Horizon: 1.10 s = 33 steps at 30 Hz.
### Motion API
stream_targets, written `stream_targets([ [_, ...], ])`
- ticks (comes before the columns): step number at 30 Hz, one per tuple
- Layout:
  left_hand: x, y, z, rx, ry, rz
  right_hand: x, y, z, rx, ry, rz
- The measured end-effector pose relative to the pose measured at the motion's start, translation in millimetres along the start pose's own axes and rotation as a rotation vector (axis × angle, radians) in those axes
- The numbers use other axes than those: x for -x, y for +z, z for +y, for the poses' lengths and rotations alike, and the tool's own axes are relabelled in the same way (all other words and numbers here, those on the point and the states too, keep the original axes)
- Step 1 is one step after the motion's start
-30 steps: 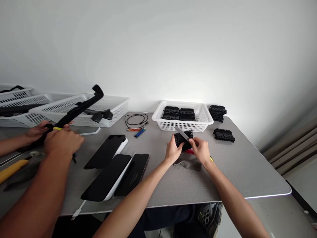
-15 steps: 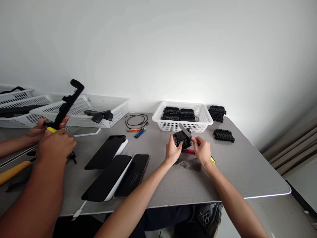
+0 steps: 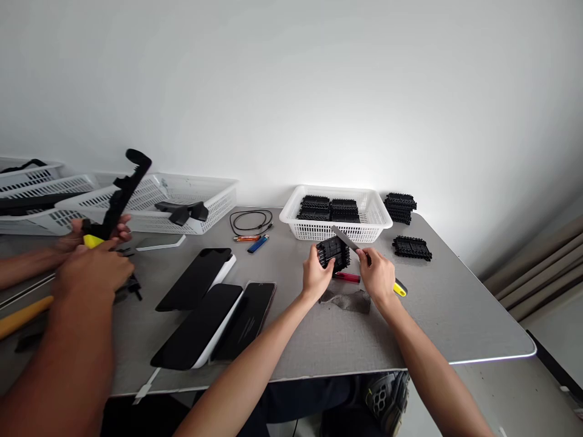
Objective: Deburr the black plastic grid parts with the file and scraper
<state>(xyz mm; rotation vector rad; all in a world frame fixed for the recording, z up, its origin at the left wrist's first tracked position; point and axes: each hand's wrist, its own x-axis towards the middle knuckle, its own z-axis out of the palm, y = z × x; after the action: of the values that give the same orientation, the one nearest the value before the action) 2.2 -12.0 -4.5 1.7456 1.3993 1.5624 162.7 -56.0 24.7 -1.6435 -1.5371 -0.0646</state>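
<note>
Pinched between the left hand's (image 3: 317,274) thumb and fingers, a black ridged part (image 3: 336,254) tilts above the table. Just beside it, the right hand (image 3: 378,273) grips a flat metal tool (image 3: 345,238) whose yellow-and-black butt shows behind the palm; whether its blade touches the part, I cannot tell. Directly below the grip, a red object (image 3: 347,277) and a crumpled grey cloth (image 3: 348,301) lie on the grey tabletop (image 3: 455,321), which has a finely mottled look and a rounded corner far to the grip's right. Beyond the hands, a white basket (image 3: 337,233) holds more such parts, with a stack (image 3: 401,208) and one single piece (image 3: 412,248) to its right. Left of the grip lie three phones (image 3: 200,328), and farther left a co-worker's hands (image 3: 98,267) hold a long black piece (image 3: 121,197). Behind everything rises a plain pale wall (image 3: 291,91); at far right hangs a beige pleated curtain (image 3: 542,273) above a light floor (image 3: 505,394).
</note>
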Motion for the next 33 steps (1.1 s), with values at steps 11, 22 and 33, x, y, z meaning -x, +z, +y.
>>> stream_targets([
  [11,1.7,0.4,3.2,0.058,0.023,-0.017,2.0,1.9,-6.7,-0.329,-0.044,-0.216],
  [22,2.5,-0.7,3.5,0.038,0.042,-0.038,-1.1,0.1,-5.6,-0.330,0.008,-0.230],
  [33,-0.9,-4.1,4.3,0.035,0.055,-0.018,-3.8,-6.5,1.3,0.017,0.046,0.017],
])
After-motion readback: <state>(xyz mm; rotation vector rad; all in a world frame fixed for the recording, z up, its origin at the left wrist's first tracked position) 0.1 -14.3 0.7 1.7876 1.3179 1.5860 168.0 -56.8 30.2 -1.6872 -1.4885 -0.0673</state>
